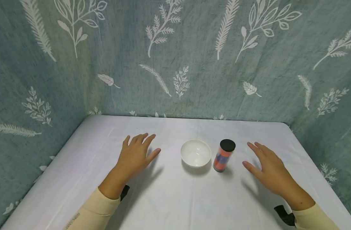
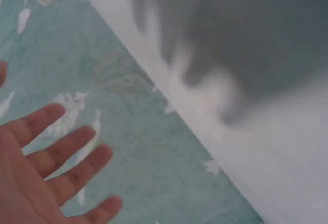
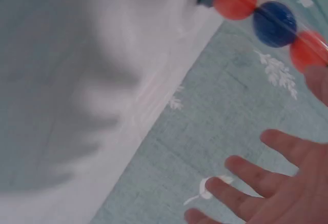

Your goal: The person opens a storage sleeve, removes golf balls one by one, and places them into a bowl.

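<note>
A white bowl (image 1: 195,154) stands near the middle of the white table. Just to its right is an upright clear tube (image 1: 222,156) with a black lid; in the right wrist view it holds red balls and a blue ball (image 3: 275,24) stacked in a row. Left of the bowl, my left hand (image 1: 136,156) hovers over the table with fingers spread, holding nothing. My right hand (image 1: 269,169) hovers to the right of the tube, fingers apart and thumb toward the tube, also holding nothing. Both palms show in the wrist views.
The white cloth-covered table (image 1: 175,204) reaches back to a green curtain (image 1: 198,80) printed with white leaves, which also rises along both sides. Shadows of the hands fall on the cloth. Dark straps (image 1: 285,215) show at the wrists.
</note>
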Action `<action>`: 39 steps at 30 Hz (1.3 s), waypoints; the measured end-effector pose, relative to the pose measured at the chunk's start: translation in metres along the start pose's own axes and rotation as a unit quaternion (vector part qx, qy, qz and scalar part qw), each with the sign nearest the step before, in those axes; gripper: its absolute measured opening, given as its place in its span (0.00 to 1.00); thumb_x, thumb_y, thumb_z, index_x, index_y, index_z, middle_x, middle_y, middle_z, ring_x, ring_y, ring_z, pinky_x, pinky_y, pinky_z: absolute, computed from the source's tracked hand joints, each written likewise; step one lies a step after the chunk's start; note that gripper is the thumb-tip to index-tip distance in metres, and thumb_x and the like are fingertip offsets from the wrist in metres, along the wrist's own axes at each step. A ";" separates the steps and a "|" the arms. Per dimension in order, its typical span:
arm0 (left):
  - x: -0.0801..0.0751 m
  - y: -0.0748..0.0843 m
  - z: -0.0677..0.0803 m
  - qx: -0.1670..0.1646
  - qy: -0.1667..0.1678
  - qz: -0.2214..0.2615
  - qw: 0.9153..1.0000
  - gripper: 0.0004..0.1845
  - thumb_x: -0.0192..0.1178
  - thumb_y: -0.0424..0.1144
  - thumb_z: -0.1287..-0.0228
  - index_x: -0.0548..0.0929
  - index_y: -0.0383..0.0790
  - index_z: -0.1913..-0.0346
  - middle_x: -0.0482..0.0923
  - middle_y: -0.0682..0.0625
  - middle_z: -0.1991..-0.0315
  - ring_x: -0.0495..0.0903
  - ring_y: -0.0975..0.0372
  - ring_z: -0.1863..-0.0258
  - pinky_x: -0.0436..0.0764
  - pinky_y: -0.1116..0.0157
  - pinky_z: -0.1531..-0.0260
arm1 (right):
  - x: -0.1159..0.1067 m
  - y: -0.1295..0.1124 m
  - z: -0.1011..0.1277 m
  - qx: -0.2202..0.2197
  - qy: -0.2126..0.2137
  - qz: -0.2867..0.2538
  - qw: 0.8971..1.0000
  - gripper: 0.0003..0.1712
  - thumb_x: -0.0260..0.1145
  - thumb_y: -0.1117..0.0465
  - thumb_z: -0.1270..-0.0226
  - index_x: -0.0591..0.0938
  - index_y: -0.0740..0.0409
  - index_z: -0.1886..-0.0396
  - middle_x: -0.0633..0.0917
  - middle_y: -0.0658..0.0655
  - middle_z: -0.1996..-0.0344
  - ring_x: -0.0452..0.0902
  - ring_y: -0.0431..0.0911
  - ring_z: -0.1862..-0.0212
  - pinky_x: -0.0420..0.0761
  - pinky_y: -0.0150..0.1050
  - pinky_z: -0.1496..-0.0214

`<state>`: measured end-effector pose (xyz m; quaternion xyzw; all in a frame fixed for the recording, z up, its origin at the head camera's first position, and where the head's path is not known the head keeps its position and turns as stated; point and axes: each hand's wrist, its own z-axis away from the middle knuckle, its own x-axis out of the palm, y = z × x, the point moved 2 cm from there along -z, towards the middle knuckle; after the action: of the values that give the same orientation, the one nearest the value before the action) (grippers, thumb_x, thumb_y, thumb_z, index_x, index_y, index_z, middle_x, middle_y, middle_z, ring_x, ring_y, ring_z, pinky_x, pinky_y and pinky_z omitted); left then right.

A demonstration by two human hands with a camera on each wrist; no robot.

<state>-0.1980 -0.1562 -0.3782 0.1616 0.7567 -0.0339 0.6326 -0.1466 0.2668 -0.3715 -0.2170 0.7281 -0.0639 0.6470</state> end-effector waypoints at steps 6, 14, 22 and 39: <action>-0.012 0.026 -0.005 0.070 0.132 0.008 0.989 0.16 0.61 0.50 0.30 0.85 0.46 0.46 0.86 0.48 0.53 0.85 0.52 0.54 0.81 0.48 0.52 | -0.005 -0.008 -0.005 -0.025 0.112 -0.127 0.985 0.31 0.65 0.56 0.28 0.70 0.56 0.28 0.75 0.65 0.35 0.69 0.59 0.34 0.70 0.45 0.34; -0.015 0.058 -0.013 0.129 0.187 0.048 0.973 0.10 0.61 0.45 0.30 0.87 0.47 0.53 0.87 0.52 0.60 0.85 0.57 0.63 0.83 0.56 0.62 | 0.001 -0.011 -0.020 -0.035 0.153 -0.243 0.957 0.30 0.54 0.74 0.30 0.70 0.56 0.30 0.78 0.59 0.41 0.69 0.24 0.43 0.68 0.16 0.43; -0.011 0.077 -0.019 0.138 0.181 0.082 0.970 0.10 0.62 0.44 0.31 0.87 0.48 0.52 0.87 0.54 0.59 0.85 0.58 0.61 0.83 0.57 0.60 | 0.017 -0.016 -0.032 -0.011 0.056 -0.299 0.953 0.37 0.49 0.76 0.33 0.62 0.55 0.24 0.73 0.61 0.34 0.69 0.40 0.34 0.69 0.18 0.41; -0.006 0.086 -0.015 0.157 0.162 0.107 0.968 0.09 0.62 0.43 0.31 0.87 0.48 0.54 0.88 0.54 0.60 0.85 0.59 0.63 0.82 0.59 0.62 | 0.042 -0.027 -0.031 -0.033 -0.033 -0.387 0.921 0.40 0.59 0.69 0.28 0.55 0.49 0.21 0.69 0.56 0.33 0.66 0.24 0.37 0.69 0.21 0.38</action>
<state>-0.1867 -0.0726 -0.3567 0.3427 0.8122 -0.0578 0.4685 -0.1735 0.2199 -0.3952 -0.5052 0.5673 -0.2777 0.5881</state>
